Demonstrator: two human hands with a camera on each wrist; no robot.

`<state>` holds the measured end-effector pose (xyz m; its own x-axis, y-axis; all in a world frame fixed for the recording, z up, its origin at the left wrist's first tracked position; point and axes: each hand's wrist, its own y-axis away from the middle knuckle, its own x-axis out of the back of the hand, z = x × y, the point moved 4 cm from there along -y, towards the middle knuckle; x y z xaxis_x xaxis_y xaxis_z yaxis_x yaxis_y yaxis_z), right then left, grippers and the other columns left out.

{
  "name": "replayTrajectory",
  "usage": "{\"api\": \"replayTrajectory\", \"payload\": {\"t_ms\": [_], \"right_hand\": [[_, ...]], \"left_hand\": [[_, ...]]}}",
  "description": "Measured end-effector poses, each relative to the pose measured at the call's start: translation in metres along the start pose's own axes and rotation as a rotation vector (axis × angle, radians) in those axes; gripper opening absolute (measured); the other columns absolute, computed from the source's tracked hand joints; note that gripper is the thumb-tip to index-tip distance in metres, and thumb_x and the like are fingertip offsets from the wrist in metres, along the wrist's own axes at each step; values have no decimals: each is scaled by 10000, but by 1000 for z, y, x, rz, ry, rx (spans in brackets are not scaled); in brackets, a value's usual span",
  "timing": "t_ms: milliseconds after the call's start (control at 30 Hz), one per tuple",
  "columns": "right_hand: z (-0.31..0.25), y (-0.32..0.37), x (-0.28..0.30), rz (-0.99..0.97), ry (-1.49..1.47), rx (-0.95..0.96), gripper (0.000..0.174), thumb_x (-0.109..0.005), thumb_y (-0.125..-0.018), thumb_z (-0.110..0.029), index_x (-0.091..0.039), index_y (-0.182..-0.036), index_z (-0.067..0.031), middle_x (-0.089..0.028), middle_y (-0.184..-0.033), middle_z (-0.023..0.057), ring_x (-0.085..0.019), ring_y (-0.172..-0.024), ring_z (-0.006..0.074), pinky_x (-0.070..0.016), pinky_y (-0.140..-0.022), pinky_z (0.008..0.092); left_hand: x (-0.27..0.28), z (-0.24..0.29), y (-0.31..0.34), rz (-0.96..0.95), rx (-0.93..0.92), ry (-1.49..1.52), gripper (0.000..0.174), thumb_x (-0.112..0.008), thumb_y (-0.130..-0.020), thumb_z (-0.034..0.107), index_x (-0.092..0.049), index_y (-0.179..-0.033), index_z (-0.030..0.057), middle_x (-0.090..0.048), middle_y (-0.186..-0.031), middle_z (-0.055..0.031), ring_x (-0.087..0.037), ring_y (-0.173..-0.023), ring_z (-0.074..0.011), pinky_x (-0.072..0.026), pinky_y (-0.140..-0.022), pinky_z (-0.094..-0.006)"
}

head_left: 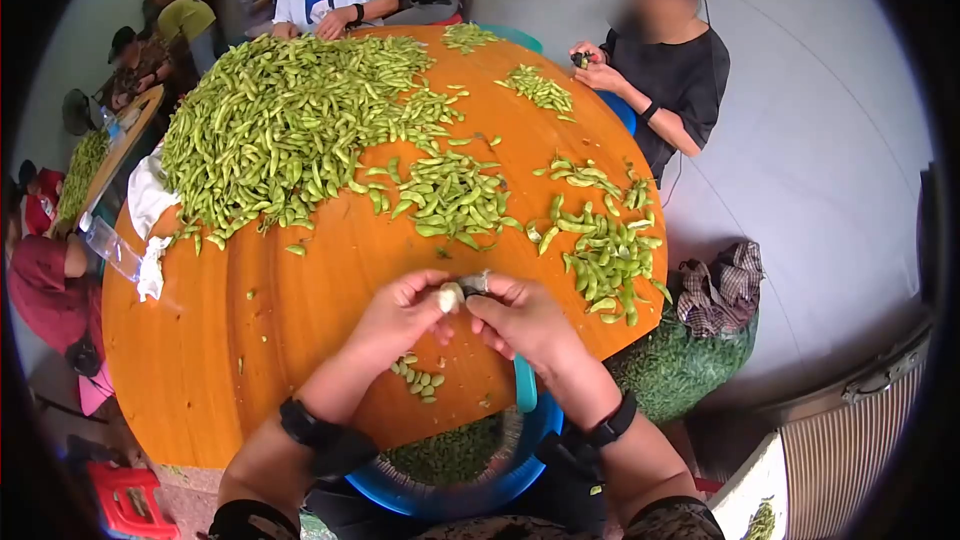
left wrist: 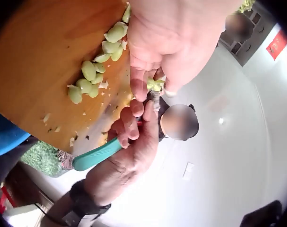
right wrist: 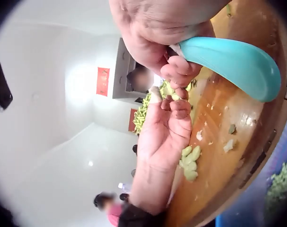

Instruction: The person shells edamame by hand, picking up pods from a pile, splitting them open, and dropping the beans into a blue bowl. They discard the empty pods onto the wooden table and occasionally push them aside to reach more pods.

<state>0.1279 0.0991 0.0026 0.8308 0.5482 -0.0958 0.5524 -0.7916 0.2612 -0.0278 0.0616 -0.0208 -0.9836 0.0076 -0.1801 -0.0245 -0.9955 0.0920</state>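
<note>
My left hand (head_left: 385, 325) and right hand (head_left: 530, 325) meet just above the near part of the table. Something white covers the left thumb's tip. Between the left fingers is a pinched piece of green bean pod (left wrist: 155, 85), mostly hidden. My right hand grips a tool with a turquoise handle (right wrist: 233, 64), its fingers curled round it; the handle's broad end sticks out below the palm, and the working end is hidden, so I cannot tell its kind. Grey wrapping shows near the right fingertips. Shelled green beans (left wrist: 89, 71) lie on the wood below my hands.
On the round wooden table (head_left: 330, 300) rises a large heap of green pods (head_left: 280, 120). Smaller piles (head_left: 450, 195) lie nearer and at the right (head_left: 610, 260). A blue basin (head_left: 545, 430) sits below the near edge. People sit around, one at right (head_left: 680, 80).
</note>
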Motion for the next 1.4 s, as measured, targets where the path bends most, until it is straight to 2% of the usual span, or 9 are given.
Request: {"api": "replayTrajectory", "payload": {"t_ms": [133, 433, 767, 833, 967, 1033, 1133, 1267, 1400], "right_hand": [[-2, 5, -9, 26, 97, 74, 95, -552, -929, -103, -638, -894, -82, -543, -648, -34, -449, -474, 33, -346, -420, 200], [1, 6, -7, 36, 92, 10, 109, -543, -943, -106, -647, -928, -75, -546, -656, -40, -451, -476, 20, -340, -413, 182], [-3, 7, -3, 111, -34, 44, 122, -554, -942, -112, -645, -1013, -72, -572, -677, -22, -459, -463, 32, -346, -386, 190], [-2, 8, -4, 114, -92, 54, 114, -552, -943, -93, -639, -1005, -53, -585, -680, -11, -465, -455, 37, -347, -380, 185], [8, 8, -6, 81, -180, -5, 134, -563, -933, -85, -638, -1036, -44, -606, -698, 10, -465, -449, 49, -343, -373, 194], [14, 8, -6, 59, -236, -44, 140, -566, -929, -83, -639, -1042, -44, -610, -700, 15, -466, -448, 54, -341, -371, 197], [19, 9, -2, 27, -310, -66, 109, -570, -927, -95, -639, -1001, -55, -603, -697, 8, -467, -449, 53, -347, -372, 201], [19, 13, 5, 5, -328, -65, 114, -573, -925, -102, -636, -1011, -61, -600, -693, 8, -468, -450, 61, -343, -374, 206], [18, 22, 9, 28, -312, -32, 126, -566, -933, -109, -637, -1028, -66, -595, -689, 2, -470, -461, 54, -344, -378, 199]], "left_hand": [[-3, 1, 7, 41, -58, -176, 272, -434, -966, 60, -521, -1193, -61, -638, -862, -79, -618, -633, -132, -527, -546, -262], [3, -7, 4, 33, 68, 12, 295, -395, -956, 55, -509, -1198, -69, -637, -929, -101, -632, -683, -149, -530, -574, -262], [-6, 2, 8, 27, -79, -219, 221, -490, -966, 100, -523, -1147, -23, -621, -873, -76, -617, -717, -133, -520, -616, -296], [-7, 10, 11, 81, -207, -607, 138, -496, -953, 82, -529, -1065, 9, -607, -811, -88, -620, -694, -157, -486, -578, -306], [-7, 10, 15, 148, -480, -899, 165, -537, -916, 96, -521, -1054, 7, -576, -730, -154, -612, -668, -227, -467, -583, -361], [-9, 14, 17, 129, -296, -937, 168, -529, -897, 116, -501, -1017, 3, -601, -808, -233, -592, -783, -429, -470, -682, -460], [-11, 20, 18, -29, -219, -822, 185, -519, -895, 99, -508, -1058, 11, -581, -763, -192, -606, -705, -367, -469, -642, -428], [-16, 18, 21, -82, -194, -824, 215, -502, -884, 83, -507, -1089, 19, -597, -817, -205, -605, -768, -414, -478, -677, -449], [-24, 20, 24, -54, -421, -1015, 260, -520, -861, 67, -511, -1116, 17, -599, -932, -213, -601, -832, -418, -484, -714, -462]]}}
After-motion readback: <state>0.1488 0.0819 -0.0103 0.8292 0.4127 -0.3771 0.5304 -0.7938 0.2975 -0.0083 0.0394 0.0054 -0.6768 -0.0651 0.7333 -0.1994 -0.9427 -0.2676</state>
